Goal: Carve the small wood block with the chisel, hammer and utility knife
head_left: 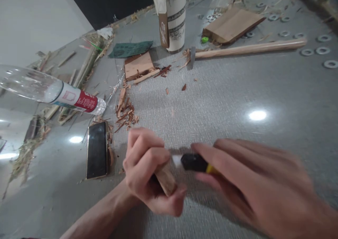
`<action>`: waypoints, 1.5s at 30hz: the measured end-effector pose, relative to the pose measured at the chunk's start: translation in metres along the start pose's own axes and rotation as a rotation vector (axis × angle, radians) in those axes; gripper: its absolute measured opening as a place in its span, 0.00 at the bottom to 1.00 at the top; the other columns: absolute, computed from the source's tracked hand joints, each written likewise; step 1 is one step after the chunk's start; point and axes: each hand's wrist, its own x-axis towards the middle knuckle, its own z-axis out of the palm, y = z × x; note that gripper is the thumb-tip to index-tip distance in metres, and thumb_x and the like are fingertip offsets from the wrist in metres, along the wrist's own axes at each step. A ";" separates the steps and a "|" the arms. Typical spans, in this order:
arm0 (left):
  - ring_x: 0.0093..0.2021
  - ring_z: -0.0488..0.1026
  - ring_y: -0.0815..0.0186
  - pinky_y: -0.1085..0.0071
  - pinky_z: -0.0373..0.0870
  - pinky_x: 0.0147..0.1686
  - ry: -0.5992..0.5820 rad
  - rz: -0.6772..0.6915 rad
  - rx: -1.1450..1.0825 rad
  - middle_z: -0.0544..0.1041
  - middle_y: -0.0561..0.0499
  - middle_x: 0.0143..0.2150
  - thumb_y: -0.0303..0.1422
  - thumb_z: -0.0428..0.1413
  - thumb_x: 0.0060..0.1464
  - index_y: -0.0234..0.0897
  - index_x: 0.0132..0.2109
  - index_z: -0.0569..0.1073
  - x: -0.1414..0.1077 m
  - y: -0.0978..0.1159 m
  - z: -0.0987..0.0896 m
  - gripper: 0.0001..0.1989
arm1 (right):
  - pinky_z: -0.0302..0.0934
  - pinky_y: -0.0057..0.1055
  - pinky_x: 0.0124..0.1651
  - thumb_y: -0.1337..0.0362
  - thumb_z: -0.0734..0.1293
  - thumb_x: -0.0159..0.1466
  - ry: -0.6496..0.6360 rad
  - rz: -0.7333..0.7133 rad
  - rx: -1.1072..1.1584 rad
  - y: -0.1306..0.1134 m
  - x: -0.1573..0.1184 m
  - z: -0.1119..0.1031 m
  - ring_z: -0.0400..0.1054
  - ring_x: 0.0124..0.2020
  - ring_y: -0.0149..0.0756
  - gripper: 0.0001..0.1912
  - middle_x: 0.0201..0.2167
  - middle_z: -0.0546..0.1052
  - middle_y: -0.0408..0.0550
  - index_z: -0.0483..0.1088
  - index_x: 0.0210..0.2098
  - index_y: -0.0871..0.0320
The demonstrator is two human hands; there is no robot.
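My left hand is closed around a short piece of wood, whose pale end shows between the fingers and thumb. The rest of the piece is hidden in the palm. To its right, my right hand grips a utility knife with a black front and a yellow part. The short blade points left toward the left hand and is blurred. Whether the blade touches the wood I cannot tell. Both hands are just above the grey table.
A phone lies left of my left hand, near wood shavings and a plastic bottle. Farther back are a patterned cup, wooden blocks, a wooden-handled tool, a wooden board and several metal washers.
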 end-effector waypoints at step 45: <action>0.32 0.64 0.63 0.59 0.60 0.35 -0.063 -0.102 -0.005 0.64 0.55 0.30 0.50 0.57 0.67 0.41 0.38 0.66 0.006 0.002 -0.009 0.18 | 0.60 0.33 0.32 0.59 0.64 0.80 0.061 0.039 -0.017 0.010 -0.001 0.005 0.71 0.28 0.32 0.08 0.33 0.79 0.44 0.73 0.49 0.56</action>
